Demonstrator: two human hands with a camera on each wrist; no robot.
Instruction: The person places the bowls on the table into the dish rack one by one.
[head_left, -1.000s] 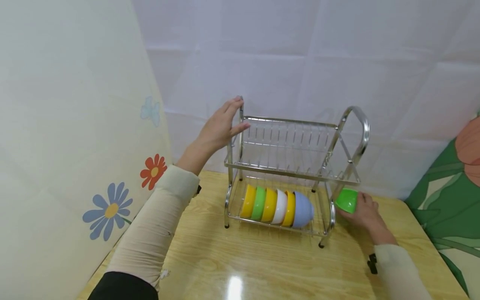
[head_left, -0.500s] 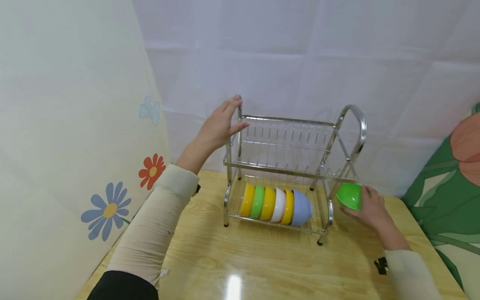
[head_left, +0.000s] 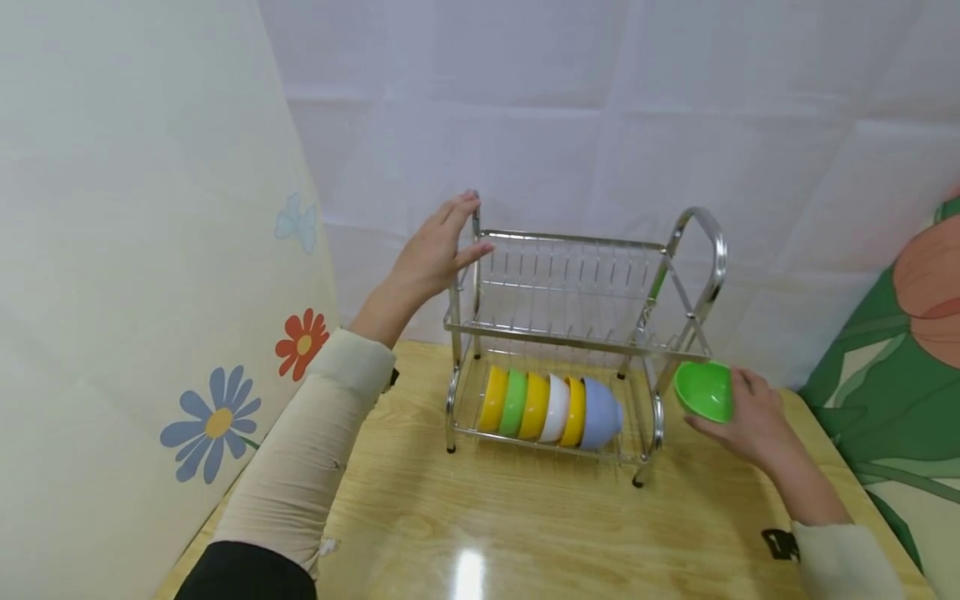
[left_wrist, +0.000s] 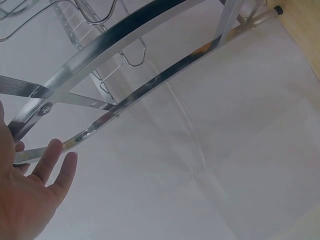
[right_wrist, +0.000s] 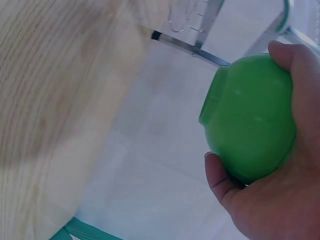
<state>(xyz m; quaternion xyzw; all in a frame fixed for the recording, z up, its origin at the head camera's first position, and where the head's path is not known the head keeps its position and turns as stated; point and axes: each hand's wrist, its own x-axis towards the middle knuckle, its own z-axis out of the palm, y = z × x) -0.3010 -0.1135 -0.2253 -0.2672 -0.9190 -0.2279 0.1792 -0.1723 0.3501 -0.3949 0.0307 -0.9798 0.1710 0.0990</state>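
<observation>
My left hand [head_left: 431, 254] grips the left end of a two-tier metal dish rack [head_left: 722, 254], its thumb over the upper shelf. Seen from the left wrist, the fingers [left_wrist: 64, 172] of that hand curl at the rack's curved tube [left_wrist: 165, 75]. A green bowl [head_left: 703, 390] is held by my right hand [head_left: 757, 421] just right of the rack. The right wrist view shows thumb and fingers around this bowl [right_wrist: 252, 117], its foot facing away from the palm. On the lower shelf, several bowls stand on edge in a row, ending with a light blue bowl [head_left: 602, 414] on the right.
The rack stands on a wooden table [head_left: 420, 525], close to a pale cloth backdrop [head_left: 525, 150]. A flowered cloth [head_left: 217, 421] hangs at the left, and a leaf-patterned cloth [head_left: 862, 417] at the right. The rack's upper shelf [head_left: 562, 312] holds no dishes.
My right hand has moved slightly right with the green bowl and tilted it, so more of its inside shows. The left hand stays on the rack.
</observation>
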